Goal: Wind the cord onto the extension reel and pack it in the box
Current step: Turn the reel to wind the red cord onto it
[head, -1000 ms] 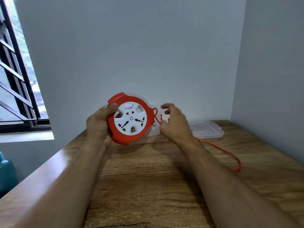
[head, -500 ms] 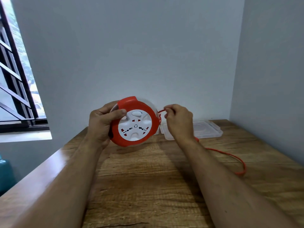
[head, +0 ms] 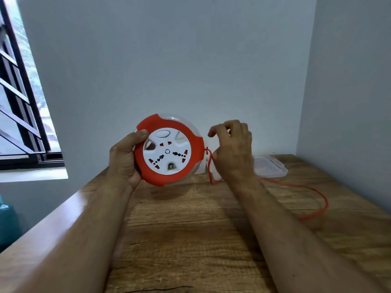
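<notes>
My left hand [head: 124, 159] grips the round extension reel [head: 169, 154] by its left rim and holds it upright above the table, its white socket face towards me inside a red ring. The thin red cord [head: 326, 203] leaves the reel's right edge, drops in a short loop past my right thumb and trails across the table in a curve to the right. My right hand [head: 232, 157] is just right of the reel, fingers curled, with the cord running in at its thumb side. Behind that hand lies the clear plastic box [head: 273, 166], partly hidden.
The wooden table [head: 190, 240] fills a corner, with one wall behind and another on the right. A barred window [head: 21, 102] is at the left, and a teal object [head: 6, 220] stands below the table's left edge.
The reel has turned in my left hand and its red tab now sits at the upper left. My right hand rose and spread a little, and the cord now hangs in a loop below it.
</notes>
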A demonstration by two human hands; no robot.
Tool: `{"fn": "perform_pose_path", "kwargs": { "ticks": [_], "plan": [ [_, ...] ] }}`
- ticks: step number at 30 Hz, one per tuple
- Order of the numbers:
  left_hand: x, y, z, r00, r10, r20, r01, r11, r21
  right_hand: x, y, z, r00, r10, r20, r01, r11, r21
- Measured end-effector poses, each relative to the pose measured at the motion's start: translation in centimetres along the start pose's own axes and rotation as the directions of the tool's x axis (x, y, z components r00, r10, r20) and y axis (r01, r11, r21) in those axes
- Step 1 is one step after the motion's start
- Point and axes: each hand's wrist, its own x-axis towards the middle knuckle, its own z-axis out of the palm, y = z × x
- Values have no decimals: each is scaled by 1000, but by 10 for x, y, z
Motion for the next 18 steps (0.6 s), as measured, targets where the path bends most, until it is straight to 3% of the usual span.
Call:
{"fn": "perform_pose_path", "kwargs": {
  "ticks": [2,4,7,10,18],
  "plan": [
    [0,-1,2,999,3,-45,-3,1000,8,2,-9,-4,998,-52,-17,53,997,60],
    [-1,-4,4,997,3,-78,-2,1000,21,2,-24,-7,983,-174,52,165,976,145],
    [-2,-9,7,997,-5,-77,9,999,52,-7,-45,-4,869,-311,384,252,947,198],
    [0,-14,6,995,23,-94,-13,994,105,-13,-58,3,756,-207,621,193,977,91],
    [1,-15,6,993,88,-83,-75,985,154,-20,-59,14,746,-138,651,263,960,-99]
  ]
}}
